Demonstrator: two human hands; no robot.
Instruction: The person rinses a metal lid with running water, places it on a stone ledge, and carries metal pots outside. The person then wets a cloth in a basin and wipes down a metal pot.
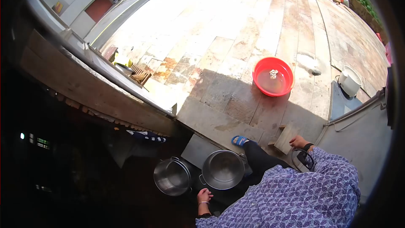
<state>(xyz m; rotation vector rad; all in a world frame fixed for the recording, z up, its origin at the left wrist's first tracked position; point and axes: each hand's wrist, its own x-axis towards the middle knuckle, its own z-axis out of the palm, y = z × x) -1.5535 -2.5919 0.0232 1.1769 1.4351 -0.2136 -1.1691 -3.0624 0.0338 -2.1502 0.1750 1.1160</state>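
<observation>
My left hand [205,195], with a bracelet at the wrist, hangs beside two steel pots, its fingers loosely bent and slightly apart, nothing visible in it. The nearer pot [222,169] has side handles and looks bare inside. To its left, in the shade, stands a second steel pot [172,176]. My right hand [298,142], a dark band on the wrist, is held out above a wooden block [287,138]. Its fingers are curled, with nothing visible in them. A dark loop [303,160] shows near that forearm; what it belongs to is unclear.
A red basin [273,77] with water and a small pale item stands on the paving. A white bucket [349,81] is at right by a metal door panel [356,131]. A stone sill [217,118] crosses before my blue sandal [239,140]. Many wares lie far off.
</observation>
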